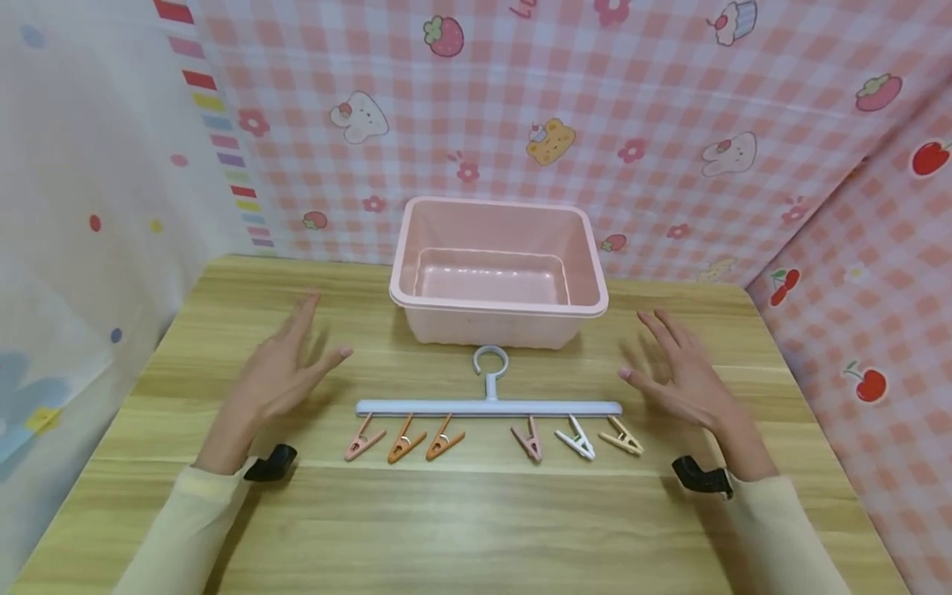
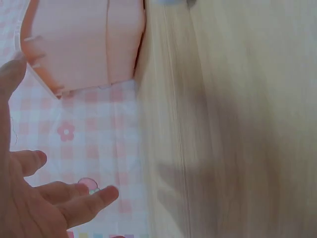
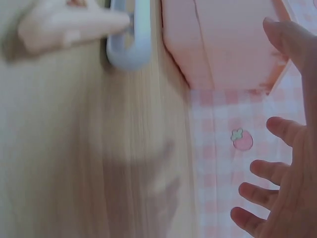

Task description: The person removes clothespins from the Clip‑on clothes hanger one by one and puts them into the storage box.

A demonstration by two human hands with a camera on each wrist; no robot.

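Note:
A pale blue hanger bar [image 1: 446, 407] with a hook [image 1: 492, 361] lies on the table in the head view. Several clothespins hang or lie along its front edge: pink [image 1: 364, 440], orange [image 1: 405, 442], another orange [image 1: 444, 442], dusky pink [image 1: 530, 440], white [image 1: 576, 440] and cream [image 1: 623, 438]. My left hand [image 1: 278, 376] hovers left of the bar with fingers spread, holding nothing. On the other side my right hand [image 1: 684, 376] is likewise spread and bare, nearest the cream clothespin [image 3: 74, 25]. Neither hand touches anything.
Behind the hanger stands a pink plastic basin [image 1: 491, 326], with no items visible inside. It sits close to the pink checked cloth [image 1: 297, 165] at the back of the wooden table [image 1: 476, 529]. Black wrist cameras [image 1: 271, 464] are strapped at both cuffs.

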